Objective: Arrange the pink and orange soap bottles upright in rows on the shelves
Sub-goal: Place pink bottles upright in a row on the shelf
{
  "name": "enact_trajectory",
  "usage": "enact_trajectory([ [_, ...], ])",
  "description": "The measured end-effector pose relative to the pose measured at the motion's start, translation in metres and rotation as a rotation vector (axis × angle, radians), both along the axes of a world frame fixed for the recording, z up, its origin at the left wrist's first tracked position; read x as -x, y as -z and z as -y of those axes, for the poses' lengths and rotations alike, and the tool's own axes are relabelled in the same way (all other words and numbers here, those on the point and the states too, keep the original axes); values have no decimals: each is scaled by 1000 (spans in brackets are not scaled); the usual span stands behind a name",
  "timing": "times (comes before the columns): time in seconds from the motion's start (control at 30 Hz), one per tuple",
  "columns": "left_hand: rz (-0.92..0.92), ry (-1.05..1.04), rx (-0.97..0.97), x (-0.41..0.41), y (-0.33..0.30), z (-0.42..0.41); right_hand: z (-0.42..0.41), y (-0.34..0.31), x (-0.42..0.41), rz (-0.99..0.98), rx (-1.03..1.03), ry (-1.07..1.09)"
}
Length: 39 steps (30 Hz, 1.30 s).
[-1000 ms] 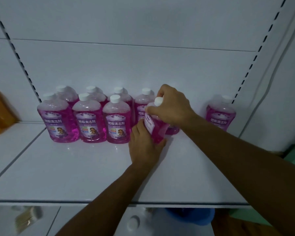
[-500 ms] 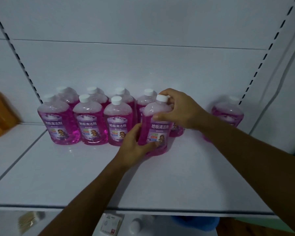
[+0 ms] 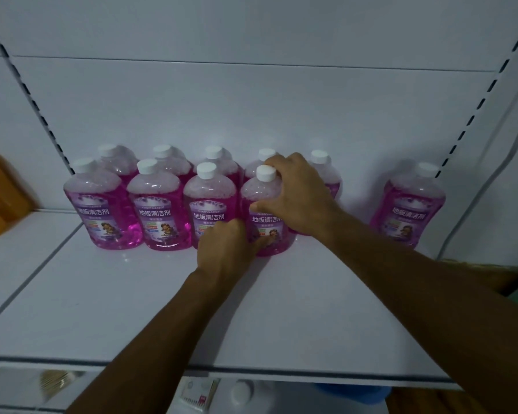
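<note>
Several pink soap bottles with white caps stand upright in two rows on the white shelf (image 3: pixel 108 309). The rightmost front-row pink bottle (image 3: pixel 266 222) stands upright beside its neighbour (image 3: pixel 210 204). My right hand (image 3: pixel 299 195) grips its shoulder and neck from the right. My left hand (image 3: pixel 225 243) holds its lower left side near the base. One more pink bottle (image 3: pixel 407 207) stands alone at the far right. An orange bottle (image 3: pixel 0 195) shows blurred at the left edge on the adjoining shelf.
The white back panel (image 3: pixel 251 109) has slotted uprights at the left and right. Bare shelf lies in front of the rows and between the group and the lone right bottle. Below the shelf edge sit blurred white containers (image 3: pixel 240 392) and something blue (image 3: pixel 353 392).
The held bottle went from tilted, with its base lifted, to upright, then slid back into line with the front row. Both hands stayed on it.
</note>
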<state>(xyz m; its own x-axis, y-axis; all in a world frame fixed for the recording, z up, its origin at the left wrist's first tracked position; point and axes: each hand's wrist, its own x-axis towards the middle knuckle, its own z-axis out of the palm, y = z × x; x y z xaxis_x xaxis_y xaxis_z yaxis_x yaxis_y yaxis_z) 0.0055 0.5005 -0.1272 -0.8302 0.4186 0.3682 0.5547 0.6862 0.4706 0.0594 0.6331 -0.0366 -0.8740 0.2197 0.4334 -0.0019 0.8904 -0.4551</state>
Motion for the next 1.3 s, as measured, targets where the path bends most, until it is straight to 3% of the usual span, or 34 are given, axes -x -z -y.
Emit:
enact_trajectory([
  [0.47, -60, -107, 171, -10, -4, -6, 1, 14, -1, -53, -21, 53],
  [0.6, -84, -129, 296, -28, -1, -7, 0, 18, -12, -67, -97, 52],
  [0.73, -193, 37, 180, -48, 5, -17, -30, 17, -37, -167, -6, 66],
  [0.87, 4, 355, -5, -70, 7, -57, -88, 6, -67, -417, -55, 230],
  [1.03, 152, 444, 19, -88, 14, -106, -157, 2, -99, -188, -16, 450],
  [1.17, 199, 467, 23, -98, 18, -119, -182, 4, -109, 34, 380, 341],
  [1.3, 297, 454, -100, -92, 10, -123, -183, 6, -112, 55, 295, 305],
])
